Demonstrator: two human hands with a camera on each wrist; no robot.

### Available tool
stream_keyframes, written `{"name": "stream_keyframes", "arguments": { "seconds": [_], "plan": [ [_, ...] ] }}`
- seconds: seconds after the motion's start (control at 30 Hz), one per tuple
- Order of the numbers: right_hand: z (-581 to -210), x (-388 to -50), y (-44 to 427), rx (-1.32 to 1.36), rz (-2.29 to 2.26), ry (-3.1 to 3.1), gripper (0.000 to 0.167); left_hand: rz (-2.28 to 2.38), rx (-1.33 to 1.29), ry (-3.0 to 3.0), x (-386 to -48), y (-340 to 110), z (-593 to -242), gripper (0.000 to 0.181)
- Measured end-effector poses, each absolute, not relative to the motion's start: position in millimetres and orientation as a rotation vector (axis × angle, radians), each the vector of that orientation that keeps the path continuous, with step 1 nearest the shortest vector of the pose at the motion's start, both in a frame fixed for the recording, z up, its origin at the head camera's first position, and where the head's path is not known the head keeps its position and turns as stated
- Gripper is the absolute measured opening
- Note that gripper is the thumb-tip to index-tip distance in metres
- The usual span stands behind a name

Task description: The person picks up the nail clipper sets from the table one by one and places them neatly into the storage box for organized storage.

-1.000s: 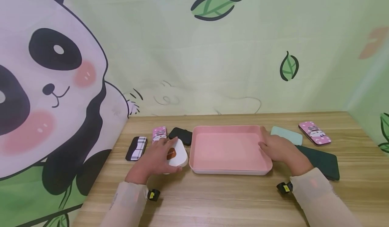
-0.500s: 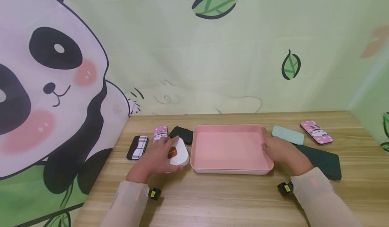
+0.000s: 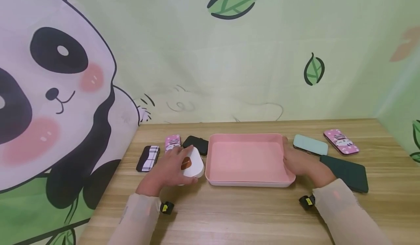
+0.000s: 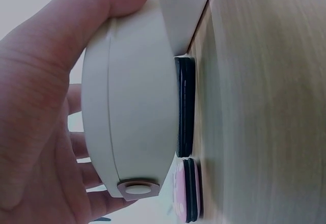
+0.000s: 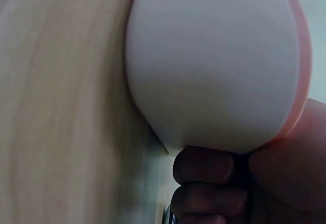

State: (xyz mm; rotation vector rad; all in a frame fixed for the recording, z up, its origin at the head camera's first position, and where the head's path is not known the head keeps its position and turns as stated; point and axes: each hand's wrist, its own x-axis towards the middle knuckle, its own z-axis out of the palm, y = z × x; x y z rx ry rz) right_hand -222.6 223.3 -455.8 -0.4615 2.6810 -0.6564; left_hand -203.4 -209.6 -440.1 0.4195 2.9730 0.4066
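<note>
My left hand (image 3: 167, 168) grips a white rounded case (image 3: 195, 164) with a brown oval patch on top, just left of the pink tray. In the left wrist view, thumb and fingers span the case (image 4: 137, 102), and a small clasp (image 4: 137, 189) shows on its side. My right hand (image 3: 300, 161) holds the right wall of the shallow tray (image 3: 251, 184), pink inside and whitish outside. The right wrist view has curled fingers (image 5: 204, 165) against the tray's outer wall (image 5: 214, 66), with the thumb side over its pink rim. Nothing lies in the tray.
Behind the left hand lie a black case (image 3: 197, 144) and a pink patterned case (image 3: 172, 142); a black-and-plaid case (image 3: 148, 158) is farther left. Right of the tray are a pale mint case (image 3: 310, 144), a dark green case (image 3: 347, 174) and another pink patterned case (image 3: 341, 142).
The view shifts slightly. Both hands keep their holds on the white case and the tray, with hardly any movement.
</note>
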Motion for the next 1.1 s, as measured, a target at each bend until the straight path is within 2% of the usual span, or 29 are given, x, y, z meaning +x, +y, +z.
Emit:
{"name": "stream_keyframes", "arguments": {
  "seconds": [0.37, 0.77, 1.1],
  "plan": [
    [-457, -225, 226, -0.494, -0.62, 2.675, 0.07, 0.441, 0.433, 2.974, -208, -207, -429, 0.112],
    [-455, -227, 224, -0.293, -0.652, 2.584, 0.077, 0.441, 0.452, 2.977, -208, -203, -425, 0.112],
    [-460, -228, 221, -0.214, -0.655, 2.574, 0.067, 0.366, 0.57, 3.014, -212, -191, -418, 0.11]
  ]
}}
